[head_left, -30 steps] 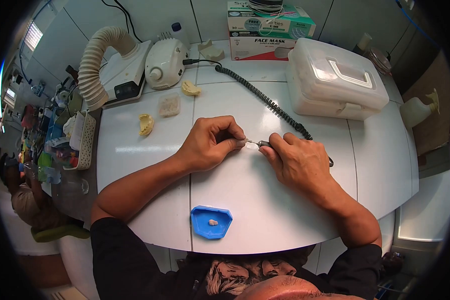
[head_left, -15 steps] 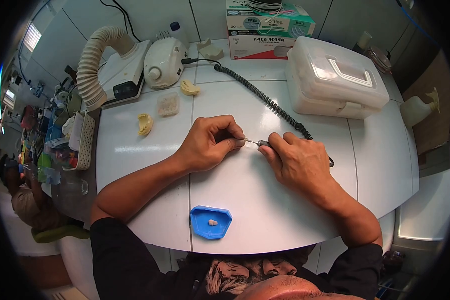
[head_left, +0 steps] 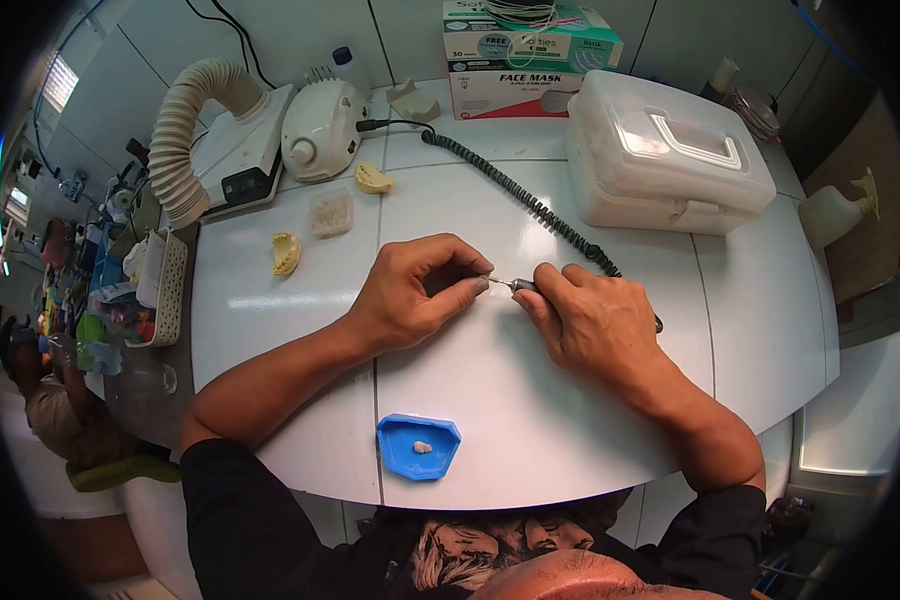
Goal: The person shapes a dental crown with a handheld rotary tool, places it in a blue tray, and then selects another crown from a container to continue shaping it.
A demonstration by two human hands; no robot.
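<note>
My right hand (head_left: 600,322) is closed around a micromotor handpiece (head_left: 524,287), its thin metal bur pointing left. Thumb and fingertips of my left hand (head_left: 415,295) pinch together right at the bur's tip. Whatever small piece they hold is mostly hidden by the fingertips. Nearer my body, a blue tray (head_left: 388,462) carries small tooth-coloured pieces (head_left: 422,447). From the handpiece, a black coiled cord (head_left: 515,183) runs back to a white control unit (head_left: 320,130).
Two yellowish dental casts (head_left: 286,255) and a small clear box (head_left: 331,213) lie left of centre. Behind them stands a white unit with a ribbed hose (head_left: 170,150). Mask boxes (head_left: 510,95) and a white lidded case (head_left: 670,160) occupy the back right. A basket (head_left: 173,290) is at left.
The view has shifted slightly, so the tabletop things appear a little further left. Both hands keep nearly the same pose, with the bur still at the left fingertips.
</note>
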